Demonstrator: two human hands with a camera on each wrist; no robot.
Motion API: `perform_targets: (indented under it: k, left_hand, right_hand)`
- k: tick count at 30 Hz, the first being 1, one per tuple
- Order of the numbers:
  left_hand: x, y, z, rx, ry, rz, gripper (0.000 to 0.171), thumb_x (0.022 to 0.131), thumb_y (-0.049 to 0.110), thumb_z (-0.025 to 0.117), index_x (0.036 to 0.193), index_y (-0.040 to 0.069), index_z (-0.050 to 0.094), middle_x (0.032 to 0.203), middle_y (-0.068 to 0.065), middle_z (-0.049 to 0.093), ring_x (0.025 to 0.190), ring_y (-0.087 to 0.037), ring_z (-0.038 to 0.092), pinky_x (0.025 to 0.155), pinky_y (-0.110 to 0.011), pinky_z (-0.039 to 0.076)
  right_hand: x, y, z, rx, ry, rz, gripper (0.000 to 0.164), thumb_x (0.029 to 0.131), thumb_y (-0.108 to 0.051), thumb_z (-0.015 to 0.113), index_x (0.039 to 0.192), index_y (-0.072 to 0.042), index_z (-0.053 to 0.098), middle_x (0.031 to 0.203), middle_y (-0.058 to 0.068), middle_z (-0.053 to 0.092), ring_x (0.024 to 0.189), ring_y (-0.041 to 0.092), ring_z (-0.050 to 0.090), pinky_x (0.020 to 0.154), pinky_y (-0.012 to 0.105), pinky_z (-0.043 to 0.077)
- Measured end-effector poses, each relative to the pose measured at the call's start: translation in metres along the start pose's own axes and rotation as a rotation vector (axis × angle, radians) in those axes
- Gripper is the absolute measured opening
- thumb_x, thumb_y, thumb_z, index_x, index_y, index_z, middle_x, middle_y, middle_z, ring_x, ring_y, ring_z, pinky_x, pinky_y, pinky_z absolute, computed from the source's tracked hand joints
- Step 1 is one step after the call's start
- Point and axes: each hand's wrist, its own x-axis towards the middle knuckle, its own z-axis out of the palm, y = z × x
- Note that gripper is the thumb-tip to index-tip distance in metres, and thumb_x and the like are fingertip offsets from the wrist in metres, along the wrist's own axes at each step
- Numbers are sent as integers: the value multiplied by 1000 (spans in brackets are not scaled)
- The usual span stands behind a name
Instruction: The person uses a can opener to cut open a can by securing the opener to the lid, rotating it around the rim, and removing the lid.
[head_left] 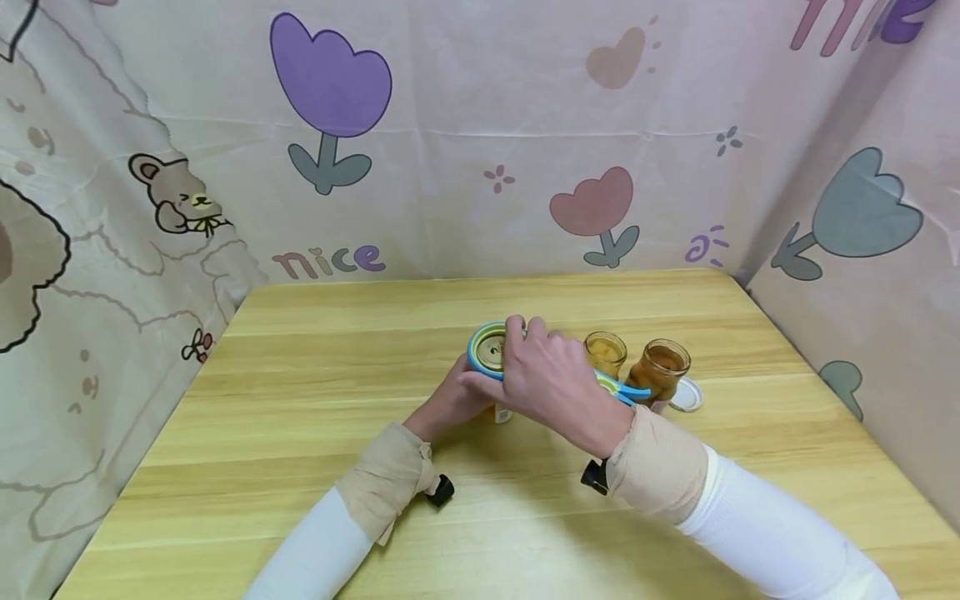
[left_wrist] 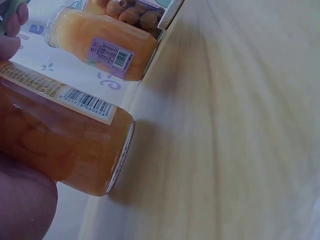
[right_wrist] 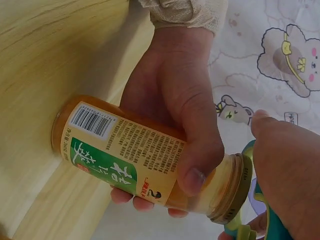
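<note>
My left hand (head_left: pixel 456 402) grips a glass jar (right_wrist: pixel 125 150) of orange fruit with a green and cream label, fingers and thumb wrapped round its body. The jar's base is close over the table in the left wrist view. A gold metal lid (head_left: pixel 491 352) caps it. Round that lid sits the ring of a blue and yellow-green jar opener (head_left: pixel 472 357). My right hand (head_left: pixel 553 385) holds the opener from above, fingers curled over it, and its handle ends (head_left: pixel 633 393) stick out to the right past the palm. Part of the ring is hidden beneath these fingers.
Right of my hands stand two lidless jars, one with yellow contents (head_left: pixel 604 353) and one with brown round fruit (head_left: pixel 658 372). Beside the brown one lies a loose pale lid (head_left: pixel 686 395). A printed cloth (head_left: pixel 465 208) hangs behind the wooden table (head_left: pixel 337 367).
</note>
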Motion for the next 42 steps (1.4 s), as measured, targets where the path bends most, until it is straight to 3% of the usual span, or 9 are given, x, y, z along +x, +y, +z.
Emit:
perform_targets:
  k: [7, 19, 42]
  left_hand:
    - [0, 1, 0, 11, -2, -40, 57, 86, -7, 63, 136, -11, 34, 128, -27, 48, 118, -32, 46, 104, -44, 38]
    - [0, 4, 1, 9, -19, -85, 54, 88, -2, 63, 135, -9, 37, 127, -24, 49, 116, -29, 48, 102, -41, 41]
    - [1, 4, -2, 33, -39, -82, 53, 88, -1, 63, 134, -9, 38, 127, -24, 50, 115, -31, 50, 100, -40, 42]
  right_hand:
    - [3, 1, 5, 7, -61, 29, 75, 81, -82, 34, 79, -7, 42, 58, 4, 36, 37, 20, 34, 30, 30, 27]
    - [3, 4, 8, 40, -93, 29, 74, 82, -82, 32, 79, -9, 41, 58, 4, 38, 36, 19, 35, 29, 29, 26]
    - [7, 7, 10, 89, -155, 11, 70, 84, -80, 33, 78, -11, 42, 58, 2, 39, 39, 18, 37, 32, 29, 30]
